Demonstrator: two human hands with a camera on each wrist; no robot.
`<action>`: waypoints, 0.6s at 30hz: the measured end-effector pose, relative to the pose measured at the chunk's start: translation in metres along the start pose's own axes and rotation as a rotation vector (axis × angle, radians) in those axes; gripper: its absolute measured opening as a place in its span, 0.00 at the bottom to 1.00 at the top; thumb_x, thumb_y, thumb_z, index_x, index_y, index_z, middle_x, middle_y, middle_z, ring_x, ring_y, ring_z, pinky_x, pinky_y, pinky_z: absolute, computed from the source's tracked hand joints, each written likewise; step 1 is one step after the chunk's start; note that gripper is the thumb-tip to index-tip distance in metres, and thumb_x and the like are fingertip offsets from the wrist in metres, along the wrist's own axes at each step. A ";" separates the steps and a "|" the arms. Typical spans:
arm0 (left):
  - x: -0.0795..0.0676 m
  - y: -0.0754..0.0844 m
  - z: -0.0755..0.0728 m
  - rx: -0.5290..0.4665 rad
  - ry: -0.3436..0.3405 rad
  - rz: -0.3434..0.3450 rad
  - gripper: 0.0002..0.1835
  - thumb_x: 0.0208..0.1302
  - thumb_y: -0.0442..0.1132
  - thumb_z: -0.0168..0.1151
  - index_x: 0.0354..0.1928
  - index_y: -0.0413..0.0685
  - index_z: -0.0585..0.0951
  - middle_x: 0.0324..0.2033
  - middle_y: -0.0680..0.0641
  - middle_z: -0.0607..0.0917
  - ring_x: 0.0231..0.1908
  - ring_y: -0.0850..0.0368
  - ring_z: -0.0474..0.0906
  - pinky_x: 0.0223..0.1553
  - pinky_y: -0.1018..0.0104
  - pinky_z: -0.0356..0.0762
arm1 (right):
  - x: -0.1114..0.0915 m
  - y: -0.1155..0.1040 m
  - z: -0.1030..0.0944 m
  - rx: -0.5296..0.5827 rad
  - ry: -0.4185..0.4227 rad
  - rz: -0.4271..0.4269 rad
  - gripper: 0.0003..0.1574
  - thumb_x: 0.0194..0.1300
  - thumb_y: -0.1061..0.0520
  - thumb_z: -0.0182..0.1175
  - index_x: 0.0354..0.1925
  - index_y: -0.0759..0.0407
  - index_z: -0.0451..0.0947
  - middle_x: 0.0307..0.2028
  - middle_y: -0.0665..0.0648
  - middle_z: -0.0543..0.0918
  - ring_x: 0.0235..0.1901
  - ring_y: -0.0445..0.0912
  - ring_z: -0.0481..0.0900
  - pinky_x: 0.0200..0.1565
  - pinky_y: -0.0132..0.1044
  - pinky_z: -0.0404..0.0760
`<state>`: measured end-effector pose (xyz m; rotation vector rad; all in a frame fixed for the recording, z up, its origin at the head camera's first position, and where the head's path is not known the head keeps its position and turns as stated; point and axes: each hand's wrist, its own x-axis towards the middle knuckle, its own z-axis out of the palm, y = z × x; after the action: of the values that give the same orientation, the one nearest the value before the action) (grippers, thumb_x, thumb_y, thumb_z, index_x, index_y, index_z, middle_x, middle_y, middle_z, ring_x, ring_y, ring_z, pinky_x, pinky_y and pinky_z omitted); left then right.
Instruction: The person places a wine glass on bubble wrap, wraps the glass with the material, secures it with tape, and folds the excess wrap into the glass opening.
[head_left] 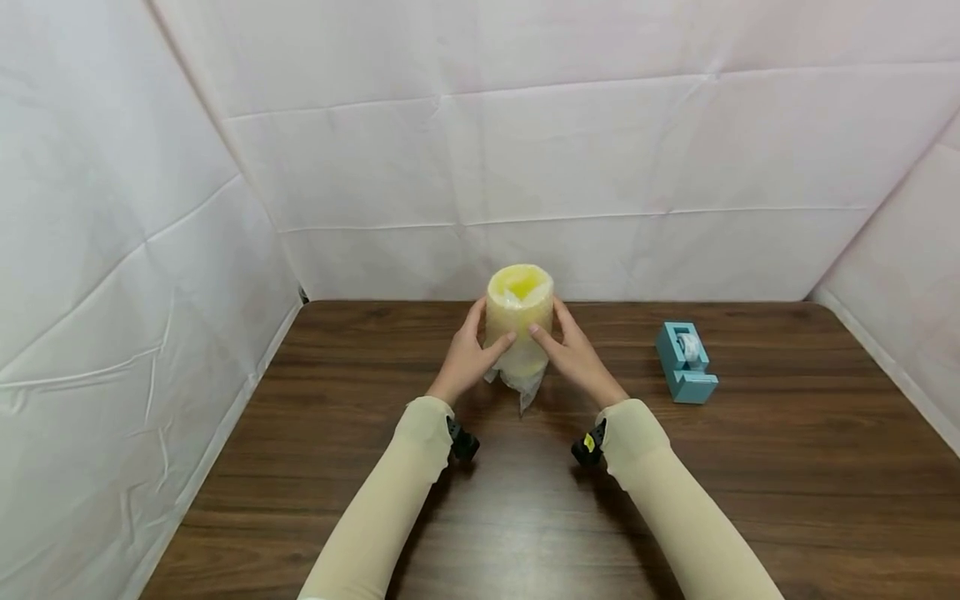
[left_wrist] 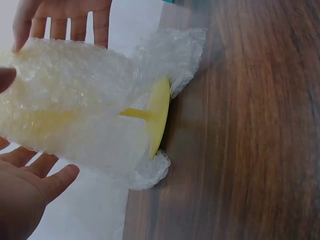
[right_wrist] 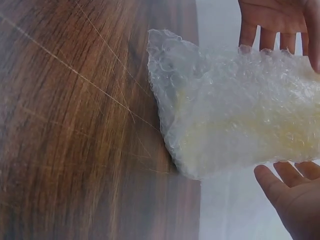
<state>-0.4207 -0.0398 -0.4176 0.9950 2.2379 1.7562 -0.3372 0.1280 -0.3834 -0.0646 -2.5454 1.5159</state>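
Note:
In the head view a yellow goblet stands upright, wrapped in bubble wrap that hangs loose at its bottom. The left wrist view shows the yellow foot and short stem through the wrap's open lower end. My left hand holds the wrapped goblet from the left side, thumb across the front. From the right, my right hand holds it the same way. Both sets of fingers curve round the wrap. The right wrist view shows the wrap covering the lower end.
A teal tape dispenser with a roll of clear tape stands on the brown wooden table, right of the hands. White cloth walls enclose the table's back and sides. A dark wrist camera sits at each sleeve cuff.

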 end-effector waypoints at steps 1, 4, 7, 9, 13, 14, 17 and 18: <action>-0.002 0.004 -0.001 -0.014 -0.010 0.004 0.41 0.60 0.51 0.57 0.70 0.59 0.47 0.64 0.49 0.60 0.63 0.54 0.59 0.61 0.55 0.60 | -0.003 -0.004 -0.001 0.002 0.002 0.001 0.46 0.67 0.43 0.49 0.71 0.46 0.34 0.70 0.56 0.42 0.67 0.57 0.44 0.59 0.59 0.55; -0.009 0.018 -0.006 -0.045 -0.026 0.025 0.43 0.61 0.45 0.58 0.71 0.53 0.44 0.65 0.44 0.58 0.63 0.49 0.57 0.61 0.51 0.58 | -0.008 -0.012 -0.002 -0.005 0.006 -0.003 0.47 0.67 0.45 0.49 0.71 0.49 0.32 0.70 0.56 0.41 0.68 0.56 0.42 0.60 0.59 0.53; -0.016 0.028 -0.010 -0.067 -0.021 0.059 0.42 0.61 0.38 0.58 0.70 0.47 0.44 0.64 0.39 0.58 0.62 0.44 0.59 0.58 0.47 0.60 | -0.008 -0.011 -0.003 0.005 -0.001 -0.016 0.48 0.66 0.46 0.50 0.71 0.49 0.32 0.70 0.55 0.40 0.68 0.55 0.42 0.61 0.60 0.51; -0.018 0.028 -0.011 -0.069 -0.012 0.082 0.42 0.61 0.36 0.58 0.70 0.45 0.45 0.64 0.37 0.58 0.61 0.42 0.60 0.58 0.46 0.61 | -0.005 -0.004 -0.003 0.009 -0.002 -0.015 0.48 0.65 0.45 0.52 0.70 0.45 0.32 0.70 0.53 0.41 0.68 0.53 0.42 0.61 0.59 0.50; -0.018 0.017 -0.011 -0.057 0.005 0.123 0.41 0.61 0.36 0.58 0.70 0.46 0.46 0.65 0.39 0.58 0.62 0.42 0.59 0.58 0.44 0.59 | 0.001 0.013 -0.003 0.014 0.002 -0.027 0.48 0.64 0.42 0.52 0.69 0.35 0.32 0.70 0.48 0.43 0.68 0.51 0.44 0.61 0.60 0.52; -0.018 0.013 -0.011 -0.040 0.013 0.124 0.41 0.61 0.37 0.58 0.70 0.49 0.46 0.66 0.41 0.57 0.62 0.43 0.58 0.59 0.44 0.58 | 0.001 0.016 -0.003 0.019 0.005 -0.037 0.48 0.64 0.41 0.52 0.69 0.34 0.32 0.70 0.47 0.44 0.68 0.50 0.46 0.60 0.59 0.53; -0.020 0.001 -0.011 0.076 0.040 0.103 0.41 0.63 0.44 0.56 0.70 0.58 0.43 0.68 0.46 0.53 0.65 0.47 0.53 0.60 0.44 0.55 | -0.001 0.021 -0.004 0.006 0.021 -0.084 0.45 0.65 0.42 0.50 0.69 0.33 0.32 0.70 0.47 0.44 0.67 0.50 0.47 0.60 0.58 0.55; -0.021 -0.002 -0.011 0.137 0.051 0.094 0.41 0.64 0.47 0.55 0.70 0.61 0.42 0.69 0.48 0.50 0.66 0.48 0.50 0.60 0.44 0.54 | -0.004 0.022 -0.005 -0.012 0.029 -0.089 0.45 0.65 0.41 0.49 0.68 0.33 0.32 0.70 0.47 0.43 0.68 0.50 0.46 0.61 0.58 0.53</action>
<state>-0.4104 -0.0614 -0.4218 1.1112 2.4086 1.7012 -0.3336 0.1425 -0.4006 0.0251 -2.4997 1.4570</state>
